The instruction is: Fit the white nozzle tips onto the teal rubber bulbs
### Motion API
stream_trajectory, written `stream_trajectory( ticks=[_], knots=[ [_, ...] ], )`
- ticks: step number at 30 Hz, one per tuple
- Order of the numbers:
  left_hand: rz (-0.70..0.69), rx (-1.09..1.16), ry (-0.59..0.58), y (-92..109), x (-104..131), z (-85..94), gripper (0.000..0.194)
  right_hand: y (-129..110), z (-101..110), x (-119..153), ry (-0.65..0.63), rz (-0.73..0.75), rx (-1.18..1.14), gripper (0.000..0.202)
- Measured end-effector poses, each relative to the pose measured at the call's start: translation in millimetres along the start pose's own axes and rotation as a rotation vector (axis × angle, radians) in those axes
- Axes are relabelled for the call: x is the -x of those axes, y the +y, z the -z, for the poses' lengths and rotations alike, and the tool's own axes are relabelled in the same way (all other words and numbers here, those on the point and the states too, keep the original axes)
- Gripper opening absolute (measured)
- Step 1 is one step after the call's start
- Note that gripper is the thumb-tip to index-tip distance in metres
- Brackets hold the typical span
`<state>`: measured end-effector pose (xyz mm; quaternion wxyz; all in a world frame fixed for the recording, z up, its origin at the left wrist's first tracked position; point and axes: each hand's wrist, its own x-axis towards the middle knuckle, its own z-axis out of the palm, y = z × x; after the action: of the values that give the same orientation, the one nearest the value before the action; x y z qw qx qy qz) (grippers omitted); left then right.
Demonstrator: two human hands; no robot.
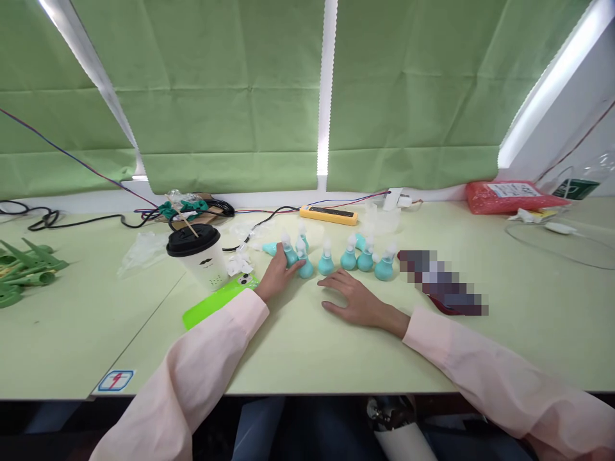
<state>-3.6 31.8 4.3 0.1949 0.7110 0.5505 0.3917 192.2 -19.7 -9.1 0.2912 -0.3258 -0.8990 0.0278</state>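
Several small teal bulb-shaped bottles with clear whitish tops stand in a loose row in the middle of the table. My left hand (276,278) is closed around a teal bottle (290,255) at the row's left end, index finger on its far left and thumb on its right. Against that thumb stands another teal bottle (305,267). My right hand (355,299) rests low over the table with fingers apart, holding nothing. Just beyond its fingertips is an upright teal bottle (325,263). Farther right stands a teal bottle (384,269). One teal bottle (270,248) lies on its side behind my left hand.
Near my left forearm are a green phone (216,303) and a lidded paper cup (204,266) with a stick. A yellow power strip (329,215) lies at the back. At right are a blurred-out dark red-edged object (439,304) and a red package (512,200). Green plastic parts (29,272) lie far left.
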Motion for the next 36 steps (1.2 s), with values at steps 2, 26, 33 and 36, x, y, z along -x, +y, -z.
stream_trajectory(
  ticks=[2, 26, 33, 36],
  knots=[
    [-0.008, -0.016, -0.008, -3, -1, 0.0, 0.044, 1, -1, 0, -0.009, -0.015, 0.004, 0.034],
    [-0.43, -0.123, 0.289, 14, 21, 7.5, 0.013, -2, 0, 4, 0.211, -0.031, -0.192, 0.02],
    [-0.747, -0.341, -0.305, 32, 49, -5.7, 0.007, -8, 8, 6, 0.122, -0.145, -0.422, 0.02],
    [-0.678, -0.424, -0.406, 33, 53, -10.9, 0.014, -6, 7, 4, 0.088, -0.218, -0.376, 0.034]
  ],
)
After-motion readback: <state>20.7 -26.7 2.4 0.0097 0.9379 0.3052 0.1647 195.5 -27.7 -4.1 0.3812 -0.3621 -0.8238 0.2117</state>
